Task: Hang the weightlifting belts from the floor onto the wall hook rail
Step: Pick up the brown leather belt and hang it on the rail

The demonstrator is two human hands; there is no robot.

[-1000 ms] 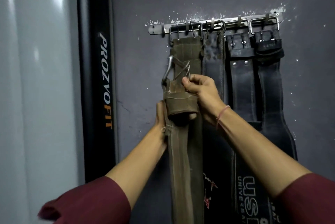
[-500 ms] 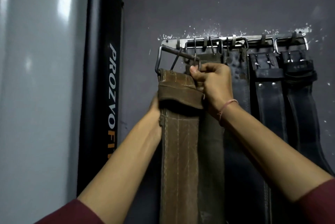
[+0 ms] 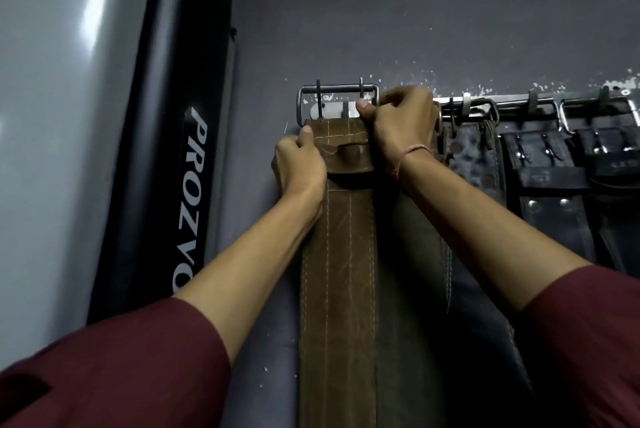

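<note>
— What is the person wearing?
— Dark maroon cloth sleeves [image 3: 114, 368] on both arms, pushed up so the forearms are bare.
— Anything at the wrists?
— A thin pinkish thread bracelet [image 3: 410, 154] around the right wrist. Both hands are bare, no gloves or rings visible.

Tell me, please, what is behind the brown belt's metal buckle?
Through the buckle frame, the left end of the hook rail and grey wall show. Whether a hook has caught the frame is hidden by the right hand.
</note>
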